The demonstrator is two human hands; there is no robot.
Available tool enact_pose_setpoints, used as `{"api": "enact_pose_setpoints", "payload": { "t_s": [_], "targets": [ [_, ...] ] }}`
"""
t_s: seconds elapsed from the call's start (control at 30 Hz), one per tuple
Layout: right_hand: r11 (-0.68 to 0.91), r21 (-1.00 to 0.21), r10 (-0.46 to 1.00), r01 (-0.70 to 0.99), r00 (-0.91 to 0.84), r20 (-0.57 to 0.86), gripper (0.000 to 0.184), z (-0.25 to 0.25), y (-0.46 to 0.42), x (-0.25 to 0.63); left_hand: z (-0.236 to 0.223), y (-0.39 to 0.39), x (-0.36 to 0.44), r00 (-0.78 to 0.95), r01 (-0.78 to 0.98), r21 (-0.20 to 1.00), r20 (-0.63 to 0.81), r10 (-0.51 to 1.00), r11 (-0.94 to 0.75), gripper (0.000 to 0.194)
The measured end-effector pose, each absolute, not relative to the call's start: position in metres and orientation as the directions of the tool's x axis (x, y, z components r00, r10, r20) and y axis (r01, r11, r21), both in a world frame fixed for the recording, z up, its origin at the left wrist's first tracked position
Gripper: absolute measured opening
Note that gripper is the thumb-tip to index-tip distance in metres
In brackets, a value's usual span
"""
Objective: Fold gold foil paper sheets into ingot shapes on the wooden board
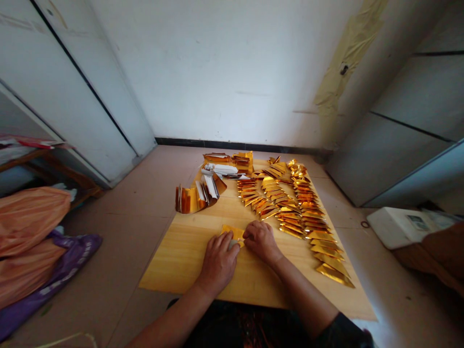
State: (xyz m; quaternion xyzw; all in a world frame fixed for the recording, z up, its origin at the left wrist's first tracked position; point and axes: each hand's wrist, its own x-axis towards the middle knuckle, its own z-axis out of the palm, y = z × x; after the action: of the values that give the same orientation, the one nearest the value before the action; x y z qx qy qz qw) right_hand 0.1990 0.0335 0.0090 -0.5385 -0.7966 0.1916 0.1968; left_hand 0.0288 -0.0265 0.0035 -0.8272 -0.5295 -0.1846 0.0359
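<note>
A small sheet of gold foil paper (231, 228) lies on the wooden board in front of me, with a pale grey-white part showing between my hands. My left hand (218, 261) is on its left side, fingers pressed onto it and thumb at the near edge. At the right edge, the curled fingers of my right hand (261, 240) pinch the paper's corner. Just to the right stand rows of folded gold foil pieces (290, 212). Beyond my left hand are curved stacks of gold foil sheets (192, 200), some showing white backs.
The wooden board (174, 261) is low, above a tiled floor (126, 227). A white wall (224, 72) rises behind it. Orange and purple bags (72, 256) lie at left; a white box (402, 224) is at right. Grey cabinets (406, 116) flank the space.
</note>
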Motion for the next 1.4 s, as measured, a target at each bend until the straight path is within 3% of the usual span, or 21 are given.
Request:
{"api": "enact_pose_setpoints", "payload": {
  "t_s": [0.3,0.47,0.6,0.77,1.1,1.4],
  "targets": [
    [0.356,-0.557,0.930,0.751,-0.343,0.132,0.020,0.002,0.037,0.204,0.004,-0.027,0.028,0.384,0.886,0.123,0.344,0.857,-0.446,0.020],
    [0.356,-0.511,0.930,0.782,-0.350,0.112,0.002,0.007,0.033,0.199,0.004,-0.026,0.029,0.369,0.881,0.150,0.376,0.850,-0.448,0.018],
    [0.350,-0.487,0.934,0.800,-0.337,0.118,0.006,0.009,0.031,0.198,0.006,-0.024,0.031,0.347,0.889,0.158,0.379,0.858,-0.429,0.013],
    [0.460,-0.452,0.885,0.765,-0.439,0.156,0.021,0.011,0.027,0.203,0.006,-0.015,0.028,0.321,0.890,0.196,0.373,0.870,-0.412,0.016],
    [0.561,-0.299,0.825,0.772,-0.548,0.135,0.014,0.019,0.000,0.183,0.008,0.010,0.008,0.434,0.835,0.163,0.394,0.810,-0.526,0.016],
    [0.658,-0.328,0.749,0.678,-0.633,0.194,0.009,0.014,0.013,0.197,0.002,-0.001,0.010,0.447,0.818,0.201,0.367,0.816,-0.539,0.018]
  ]
}}
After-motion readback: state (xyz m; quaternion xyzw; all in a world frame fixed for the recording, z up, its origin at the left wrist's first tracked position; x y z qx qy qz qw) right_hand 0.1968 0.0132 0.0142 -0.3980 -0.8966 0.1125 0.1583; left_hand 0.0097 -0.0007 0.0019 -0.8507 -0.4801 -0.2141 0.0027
